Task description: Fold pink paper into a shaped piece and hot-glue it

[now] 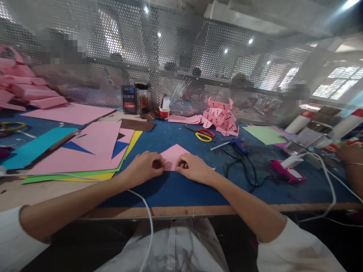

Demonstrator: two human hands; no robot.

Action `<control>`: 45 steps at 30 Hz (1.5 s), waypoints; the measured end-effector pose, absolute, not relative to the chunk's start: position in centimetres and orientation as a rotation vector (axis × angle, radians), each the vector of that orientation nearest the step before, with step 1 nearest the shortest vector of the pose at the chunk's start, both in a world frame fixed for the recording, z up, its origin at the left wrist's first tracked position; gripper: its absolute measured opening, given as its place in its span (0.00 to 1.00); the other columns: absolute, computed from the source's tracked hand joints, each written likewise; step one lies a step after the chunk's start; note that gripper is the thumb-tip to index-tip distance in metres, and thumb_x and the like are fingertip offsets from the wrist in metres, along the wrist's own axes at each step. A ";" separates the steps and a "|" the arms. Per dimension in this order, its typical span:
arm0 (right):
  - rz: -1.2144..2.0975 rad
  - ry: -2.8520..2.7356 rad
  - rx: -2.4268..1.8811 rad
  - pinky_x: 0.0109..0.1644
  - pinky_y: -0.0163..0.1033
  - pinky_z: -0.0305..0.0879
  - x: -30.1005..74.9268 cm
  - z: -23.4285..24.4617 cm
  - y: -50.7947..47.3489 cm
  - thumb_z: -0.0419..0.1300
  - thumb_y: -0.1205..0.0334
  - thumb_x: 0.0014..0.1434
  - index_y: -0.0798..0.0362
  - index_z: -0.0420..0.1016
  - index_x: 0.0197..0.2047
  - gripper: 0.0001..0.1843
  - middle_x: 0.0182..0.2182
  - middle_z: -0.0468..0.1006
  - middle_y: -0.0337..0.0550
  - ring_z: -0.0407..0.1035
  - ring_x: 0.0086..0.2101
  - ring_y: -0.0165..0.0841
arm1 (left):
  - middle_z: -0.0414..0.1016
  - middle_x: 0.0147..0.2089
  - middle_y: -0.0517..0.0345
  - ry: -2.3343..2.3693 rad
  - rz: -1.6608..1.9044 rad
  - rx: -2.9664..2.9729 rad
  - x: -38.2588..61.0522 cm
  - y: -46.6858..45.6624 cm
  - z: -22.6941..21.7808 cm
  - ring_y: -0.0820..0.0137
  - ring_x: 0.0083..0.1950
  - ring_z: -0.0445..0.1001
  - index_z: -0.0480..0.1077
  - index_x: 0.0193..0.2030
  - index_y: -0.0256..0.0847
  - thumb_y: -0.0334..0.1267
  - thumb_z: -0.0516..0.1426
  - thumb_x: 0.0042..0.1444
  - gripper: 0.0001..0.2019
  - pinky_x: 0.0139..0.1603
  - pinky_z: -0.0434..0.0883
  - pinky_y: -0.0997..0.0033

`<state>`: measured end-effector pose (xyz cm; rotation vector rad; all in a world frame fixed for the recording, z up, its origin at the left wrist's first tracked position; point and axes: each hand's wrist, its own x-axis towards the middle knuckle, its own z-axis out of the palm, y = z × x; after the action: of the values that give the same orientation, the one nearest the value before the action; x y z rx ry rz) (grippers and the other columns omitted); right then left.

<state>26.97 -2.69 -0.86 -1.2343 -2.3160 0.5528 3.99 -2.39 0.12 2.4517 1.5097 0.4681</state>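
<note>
A small pink paper piece (173, 155) with a pointed top lies on the blue table top (181, 189) in front of me. My left hand (144, 166) is curled, its fingers pressing the paper's left edge. My right hand (193, 167) is curled too and pinches the paper's right edge. Both hands rest on the table, almost touching each other over the paper's lower part, which they hide.
Pink, yellow, green and blue sheets (85, 151) are stacked at the left. Scissors (204, 135), a blue glue gun (236, 144), a pink glue gun (283, 172) with cables and a pile of folded pink pieces (221, 117) lie behind. Another person's hand (351, 155) is at the right edge.
</note>
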 end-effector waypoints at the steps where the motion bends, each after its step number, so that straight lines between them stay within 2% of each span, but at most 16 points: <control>1: 0.554 -2.316 -1.240 0.37 0.34 0.58 27.0 -0.9 -2.7 0.63 0.65 0.59 0.53 0.77 0.36 0.02 0.33 0.78 0.37 0.69 0.32 0.27 | 0.81 0.39 0.57 1.509 0.468 2.455 3.9 -2.4 0.1 0.59 0.45 0.75 0.76 0.35 0.45 0.39 0.57 0.52 0.07 0.43 0.67 0.66; 10: 0.581 -2.314 -1.264 0.37 0.34 0.59 26.9 -0.7 -2.8 0.63 0.65 0.59 0.53 0.77 0.35 0.02 0.34 0.79 0.39 0.69 0.33 0.28 | 0.80 0.35 0.58 1.482 0.513 2.443 2.6 -1.9 -0.3 0.61 0.40 0.75 0.75 0.34 0.44 0.40 0.58 0.52 0.06 0.38 0.66 0.67; 25: 0.576 -2.314 -1.285 0.36 0.34 0.58 27.0 -0.9 -2.7 0.63 0.64 0.58 0.52 0.77 0.36 0.02 0.34 0.78 0.38 0.69 0.32 0.28 | 0.79 0.36 0.56 1.467 0.541 2.436 1.3 -2.2 -0.3 0.62 0.39 0.72 0.75 0.34 0.43 0.42 0.57 0.53 0.08 0.41 0.65 0.67; 45: 0.577 -2.317 -1.287 0.37 0.34 0.59 27.0 -0.8 -2.7 0.63 0.65 0.58 0.52 0.77 0.35 0.01 0.34 0.78 0.38 0.70 0.33 0.28 | 0.78 0.33 0.59 1.463 0.546 2.384 -0.3 -2.2 -0.3 0.64 0.37 0.74 0.75 0.33 0.43 0.43 0.58 0.53 0.08 0.38 0.64 0.69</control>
<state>26.97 -2.69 -0.80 -1.2871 -2.3170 0.5766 -0.29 -2.18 -0.26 2.3836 1.4630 0.5459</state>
